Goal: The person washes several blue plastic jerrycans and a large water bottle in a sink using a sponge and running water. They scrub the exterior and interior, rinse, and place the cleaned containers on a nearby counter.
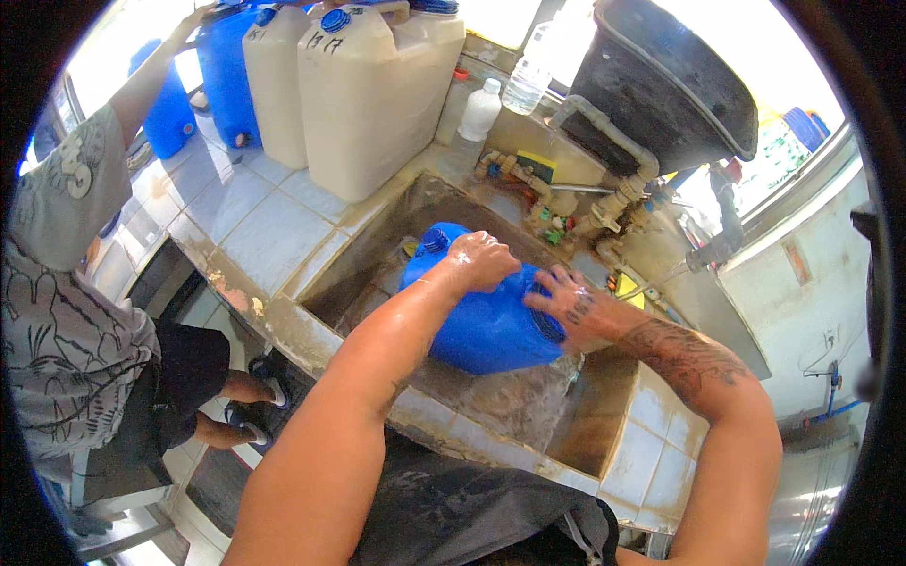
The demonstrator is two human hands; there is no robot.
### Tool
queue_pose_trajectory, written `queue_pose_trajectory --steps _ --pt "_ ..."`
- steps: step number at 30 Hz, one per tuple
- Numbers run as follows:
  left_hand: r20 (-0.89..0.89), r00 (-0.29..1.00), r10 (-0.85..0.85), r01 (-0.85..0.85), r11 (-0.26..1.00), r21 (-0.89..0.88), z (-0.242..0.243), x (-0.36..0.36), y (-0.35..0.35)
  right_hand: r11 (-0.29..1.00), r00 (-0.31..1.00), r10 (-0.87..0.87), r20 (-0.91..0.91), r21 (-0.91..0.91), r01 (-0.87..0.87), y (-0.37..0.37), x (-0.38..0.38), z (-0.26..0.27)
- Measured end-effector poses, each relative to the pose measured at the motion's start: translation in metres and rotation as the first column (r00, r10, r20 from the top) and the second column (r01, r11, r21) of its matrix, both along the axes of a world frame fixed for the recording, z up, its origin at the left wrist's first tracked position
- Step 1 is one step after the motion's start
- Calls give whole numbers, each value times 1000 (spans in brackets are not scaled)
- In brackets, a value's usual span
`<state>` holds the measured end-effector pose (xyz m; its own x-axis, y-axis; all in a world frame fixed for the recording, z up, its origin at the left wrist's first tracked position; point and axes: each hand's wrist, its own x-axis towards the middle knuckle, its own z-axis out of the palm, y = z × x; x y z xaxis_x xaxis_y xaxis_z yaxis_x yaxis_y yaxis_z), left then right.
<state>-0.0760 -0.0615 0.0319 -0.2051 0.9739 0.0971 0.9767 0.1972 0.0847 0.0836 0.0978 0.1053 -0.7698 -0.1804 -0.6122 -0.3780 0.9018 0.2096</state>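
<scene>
A blue plastic jerrycan (481, 332) lies tilted inside a worn concrete sink (573, 439). My left hand (485, 262) is closed around its top handle, with wet skin. At the jerrycan's wide round neck (545, 322) is my right hand (577, 308), blurred, its fingers spread over the rim. Whether it grips there cannot be made out. A smaller blue screw cap (434, 239) sits at the jerrycan's far left end. Water wets the sink floor below the neck.
Whitish jerrycans (368, 113) and blue containers (226, 78) stand on the tiled counter (276, 233). Behind the sink are taps and pipes (605, 212), a white bottle (481, 110), a clear bottle (527, 78) and a black tub (658, 85). Another person (78, 318) stands at left.
</scene>
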Motion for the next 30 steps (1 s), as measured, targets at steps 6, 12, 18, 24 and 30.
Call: queue_pose_trajectory --steps 6,12,18,24,30 --pt "-10 1000 -11 11 1000 13 -6 -1 3 762 821 -526 -220 -550 341 0 12 -6" --pt "11 1000 18 -18 1000 10 -6 -3 5 831 825 -518 -225 -359 425 7 7 -25" --pt "-29 999 -32 31 999 -26 -2 -8 7 205 608 -791 -65 -965 164 100 23 -5" --pt "-39 999 -23 19 995 -101 -1 -7 9 -762 524 -648 553 -470 -446 122 67 -35" --pt "-20 999 29 -32 983 -183 9 -3 9 -855 748 -366 554 116 -505 59 58 -79"
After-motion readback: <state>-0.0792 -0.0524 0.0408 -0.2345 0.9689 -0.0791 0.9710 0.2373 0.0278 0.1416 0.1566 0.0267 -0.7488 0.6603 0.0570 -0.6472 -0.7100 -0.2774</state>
